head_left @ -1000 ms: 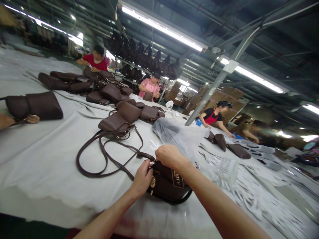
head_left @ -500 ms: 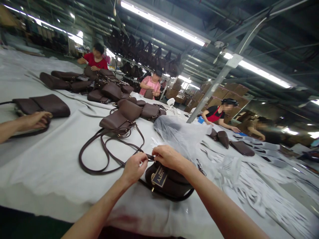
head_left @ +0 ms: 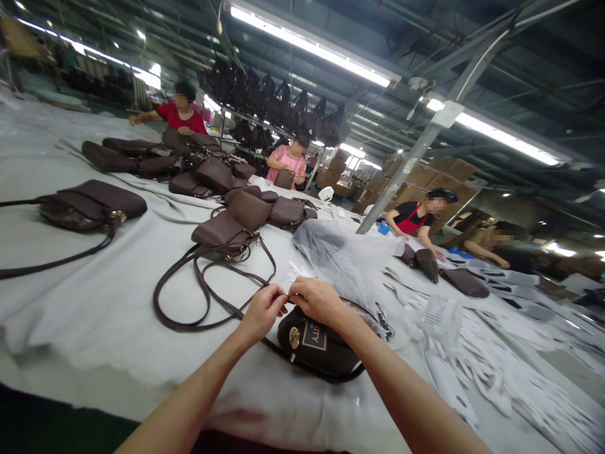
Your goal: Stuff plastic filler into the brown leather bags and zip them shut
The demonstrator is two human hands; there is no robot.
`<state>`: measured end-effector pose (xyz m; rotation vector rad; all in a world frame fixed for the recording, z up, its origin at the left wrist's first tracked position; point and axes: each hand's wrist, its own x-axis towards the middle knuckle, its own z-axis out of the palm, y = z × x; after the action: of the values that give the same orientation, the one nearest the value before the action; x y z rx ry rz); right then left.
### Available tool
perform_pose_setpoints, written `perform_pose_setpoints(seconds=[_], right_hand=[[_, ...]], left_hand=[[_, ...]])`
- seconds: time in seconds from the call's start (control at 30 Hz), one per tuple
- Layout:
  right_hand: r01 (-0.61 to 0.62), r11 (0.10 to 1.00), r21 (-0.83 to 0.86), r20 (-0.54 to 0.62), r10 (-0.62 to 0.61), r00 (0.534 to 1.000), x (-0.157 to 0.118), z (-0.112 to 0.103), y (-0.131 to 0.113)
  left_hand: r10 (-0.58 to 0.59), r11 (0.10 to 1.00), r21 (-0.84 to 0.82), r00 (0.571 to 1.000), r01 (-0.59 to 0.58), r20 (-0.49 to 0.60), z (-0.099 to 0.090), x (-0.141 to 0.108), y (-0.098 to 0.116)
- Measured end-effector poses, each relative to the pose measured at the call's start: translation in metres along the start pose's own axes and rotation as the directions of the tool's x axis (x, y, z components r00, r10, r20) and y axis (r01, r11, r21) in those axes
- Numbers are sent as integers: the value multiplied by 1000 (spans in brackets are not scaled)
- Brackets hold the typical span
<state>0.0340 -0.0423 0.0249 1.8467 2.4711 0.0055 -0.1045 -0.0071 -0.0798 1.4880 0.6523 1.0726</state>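
In front of me a dark brown handbag (head_left: pixel 302 359) lies on the table, with a black tag (head_left: pixel 314 335) lettered in gold and a gold emblem on its side. Just above the bag's left end, my left hand (head_left: pixel 262 310) and my right hand (head_left: pixel 314 297) meet, fingertips together. Both are closed in a pinch on a short dark piece of the bag's strap (head_left: pixel 288 299), mostly covered by the fingers. My right forearm passes over the bag and hides part of it.
Long brown straps (head_left: pixel 177 325) loop beside my left hand, from a pile of brown handbags (head_left: pixel 227 221). Another handbag (head_left: pixel 97 205) lies at left. Clear plastic (head_left: pixel 335 252) lies behind my right hand; white strips (head_left: pixel 491 372) cover the right side. Co-workers stand around the table.
The hand at the left handbag has left the view. My hands have drawn closer together, covering more of the strap. The tag has shifted right on the bag, showing the emblem fully.
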Motion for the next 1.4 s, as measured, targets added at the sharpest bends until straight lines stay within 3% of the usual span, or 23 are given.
perform_pose_setpoints(seconds=[0.23, 0.3, 0.37, 0.47, 0.6, 0.67, 0.83, 0.93, 1.07, 1.2, 1.3, 1.4], right_hand=[[-1, 999, -33, 23, 1, 1000, 3, -1, 2], [-14, 1000, -7, -1, 14, 1000, 5, 1, 3], [-9, 999, 37, -24, 10, 1000, 6, 3, 6], [57, 990, 130, -75, -47, 996, 3, 5, 11], [198, 942, 270, -172, -156, 973, -13, 0, 19], [264, 922, 282, -144, -231, 962, -24, -5, 21], [474, 880, 13, 113, -472, 874, -46, -9, 15], [528, 816, -237, 151, -506, 849, -50, 0, 9], [438, 812, -385, 48, -457, 888, -49, 15, 6], [405, 902, -152, -39, -414, 909, -44, 20, 10], [179, 968, 176, -165, -150, 975, -38, 15, 12], [-42, 922, 384, -202, 128, 971, -32, 10, 9]], left_hand=[[97, 991, 97, 994, -91, -54, 3, 3, -8], [117, 993, 32, 988, -114, -99, 5, 3, -5], [67, 988, -132, 993, -80, -100, 7, 4, -2], [-87, 932, -354, 996, 75, -19, 10, 3, 1], [-160, 881, -449, 987, 147, 10, 14, 2, 3], [-169, 866, -477, 986, 151, 5, 16, 2, 3], [-225, 819, -536, 974, 205, 29, 20, 5, 0], [-240, 794, -561, 969, 232, 60, 22, 6, -2], [-254, 779, -560, 958, 282, 129, 19, 5, -1], [-286, 608, -716, 936, 344, 206, 10, 3, 1], [-340, 446, -815, 912, 371, 229, 2, 2, 0], [-343, 339, -870, 908, 358, 240, -3, 0, -4]])
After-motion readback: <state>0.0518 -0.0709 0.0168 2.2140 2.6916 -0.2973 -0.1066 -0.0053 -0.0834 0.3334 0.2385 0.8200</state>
